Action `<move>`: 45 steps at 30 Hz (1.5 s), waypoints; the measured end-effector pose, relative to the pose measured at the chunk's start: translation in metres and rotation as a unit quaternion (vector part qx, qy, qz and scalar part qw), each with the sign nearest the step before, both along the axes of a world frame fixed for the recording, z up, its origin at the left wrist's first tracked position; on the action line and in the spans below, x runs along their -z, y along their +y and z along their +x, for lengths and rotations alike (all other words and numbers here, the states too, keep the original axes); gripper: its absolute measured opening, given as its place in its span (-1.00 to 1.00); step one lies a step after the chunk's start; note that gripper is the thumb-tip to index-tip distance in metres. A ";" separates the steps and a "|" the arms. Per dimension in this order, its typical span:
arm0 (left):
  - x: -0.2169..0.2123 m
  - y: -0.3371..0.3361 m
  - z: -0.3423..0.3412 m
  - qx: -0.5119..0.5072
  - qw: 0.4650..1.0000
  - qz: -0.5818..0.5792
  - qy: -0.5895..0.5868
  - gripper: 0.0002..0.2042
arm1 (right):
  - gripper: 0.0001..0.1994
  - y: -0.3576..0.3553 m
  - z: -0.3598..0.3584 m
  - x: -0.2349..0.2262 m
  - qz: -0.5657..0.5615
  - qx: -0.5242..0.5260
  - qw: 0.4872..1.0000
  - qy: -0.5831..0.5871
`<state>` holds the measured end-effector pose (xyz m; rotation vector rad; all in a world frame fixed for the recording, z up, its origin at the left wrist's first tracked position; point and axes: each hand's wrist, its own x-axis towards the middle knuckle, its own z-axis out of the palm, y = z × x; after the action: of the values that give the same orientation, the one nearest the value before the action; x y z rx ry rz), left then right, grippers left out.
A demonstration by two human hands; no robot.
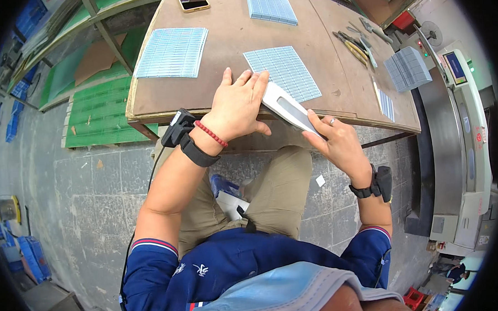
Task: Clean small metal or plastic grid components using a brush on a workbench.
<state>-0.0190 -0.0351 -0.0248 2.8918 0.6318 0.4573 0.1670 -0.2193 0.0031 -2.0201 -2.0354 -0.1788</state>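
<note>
- White device [289, 106] slants across the near edge of the surface [225, 45], long axis running from far left to near right.
- Right hand [340, 146] pinches its near end between thumb and fingers.
- Left hand [235, 103] open, fingers outstretched, gripping nothing visible; fingertips by the device's far end, contact unclear.
- Blue sheet [284, 70] just beyond.
- Pliers [355, 49] toward right edge; grey tiled floor [111, 186] below.

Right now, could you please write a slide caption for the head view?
Right hand holding a white object, left hand at its far end, near a blue sheet.
</note>
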 end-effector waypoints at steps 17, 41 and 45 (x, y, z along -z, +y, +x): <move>-0.001 -0.005 -0.003 0.000 0.989 0.109 0.097 0.08 | -0.59 0.011 0.044 0.007 0.041 0.095 0.994 -0.037; -0.002 -0.008 0.002 -0.054 0.991 0.105 0.061 -0.20 | -0.65 0.093 0.026 0.004 -0.016 0.048 0.987 0.155; 0.013 -0.014 0.012 0.010 0.992 0.123 0.027 -0.02 | -0.61 0.112 0.128 0.005 -0.032 0.150 0.986 0.063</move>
<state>-0.0066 -0.0490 -0.0383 3.1501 0.5921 0.4884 0.2945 -0.1070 -0.0015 -2.3067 -1.6761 -0.0412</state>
